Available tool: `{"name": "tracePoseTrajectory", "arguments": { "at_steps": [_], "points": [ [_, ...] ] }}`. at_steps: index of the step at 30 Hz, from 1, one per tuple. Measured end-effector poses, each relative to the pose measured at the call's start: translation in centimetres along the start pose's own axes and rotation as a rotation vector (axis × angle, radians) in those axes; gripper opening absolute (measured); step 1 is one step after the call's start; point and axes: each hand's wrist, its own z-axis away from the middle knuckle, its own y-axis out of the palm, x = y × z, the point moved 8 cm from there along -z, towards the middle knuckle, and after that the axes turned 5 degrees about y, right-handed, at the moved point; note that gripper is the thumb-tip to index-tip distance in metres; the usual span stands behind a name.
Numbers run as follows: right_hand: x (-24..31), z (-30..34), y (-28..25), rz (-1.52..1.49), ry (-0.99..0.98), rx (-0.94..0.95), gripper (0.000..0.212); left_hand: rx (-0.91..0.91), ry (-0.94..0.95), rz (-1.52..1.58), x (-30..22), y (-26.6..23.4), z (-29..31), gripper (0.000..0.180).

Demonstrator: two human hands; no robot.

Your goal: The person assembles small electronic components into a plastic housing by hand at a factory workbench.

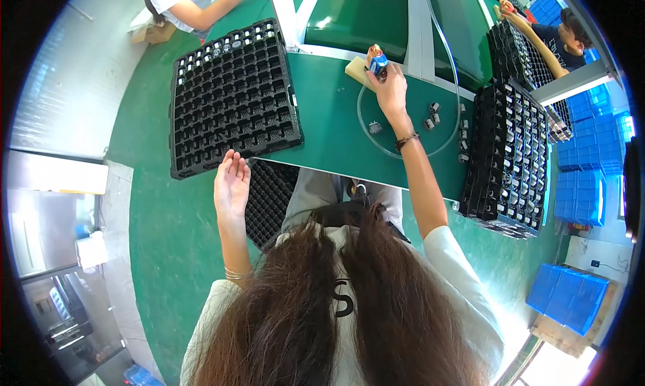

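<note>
My right hand (391,94) reaches over the green table and is closed around a small blue and orange object (376,58), whose exact kind I cannot make out. It is held at a beige block (359,70); whether the two touch is unclear. My left hand (233,181) is open, palm up and fingers stretched, by the front edge of a black compartment tray (235,104). Small light parts fill the tray's far row and some nearby pockets. Several small grey parts (431,119) lie to the right of my right wrist, and a single grey part (375,127) lies to its left.
A clear hose (451,57) loops over the table (322,117) around my right forearm. Stacked black trays (504,157) with light parts stand at the right edge. White frame posts (420,33) rise at the back. Two people work beyond, at far left and far right.
</note>
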Motion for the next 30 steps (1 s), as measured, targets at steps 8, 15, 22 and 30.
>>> {"name": "tracePoseTrajectory", "arguments": {
  "at_steps": [8, 15, 22, 30],
  "points": [
    [-0.2, -0.8, 1.0, 0.005, 0.029, 0.018, 0.028, 0.006, -0.007, -0.005, 0.3, 0.5, 0.4, 0.023],
    [-0.1, -1.6, 1.0, -0.023, 0.025, -0.018, 0.041, -0.021, 0.012, -0.013, -0.5, -0.1, 0.5, 0.024],
    [-3.9, -4.8, 5.4, -0.287, 0.259, 0.343, 0.036, 0.096, 0.176, -0.255, -4.2, 2.2, -3.4, 0.023],
    [-7.5, -12.4, 4.7, -0.044, 0.275, 0.147, 0.045, -0.342, 1.263, -1.58, -20.2, 6.6, -16.1, 0.014]
  ]
}}
